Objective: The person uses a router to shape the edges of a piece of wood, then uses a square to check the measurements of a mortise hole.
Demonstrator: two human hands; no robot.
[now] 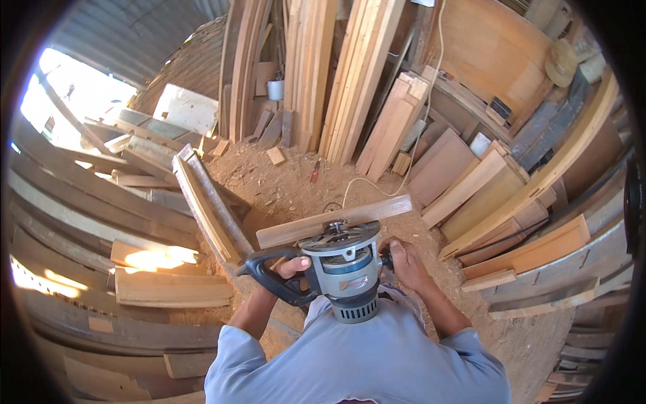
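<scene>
A grey and blue wood router (350, 277) is tipped back against my shirt, its base and bit end facing away from me. My left hand (293, 265) grips the black loop handle on the router's left side, thumb on top. On the other side, the fingers of my right hand (406, 264) are closed at the small black side knob. Across the router's base lies a long wooden strip (296, 231), reaching past it on both sides. Whether the strip is fastened to the base I cannot tell.
Sawdust covers the ground (256, 175) ahead, where a red-handled tool (315, 172) and a wood offcut (276, 156) lie. A pale cord (370, 180) runs there. Tall planks (310, 74) lean at the back. A long timber piece (204, 202) slants at left; boards (471, 182) stack at right.
</scene>
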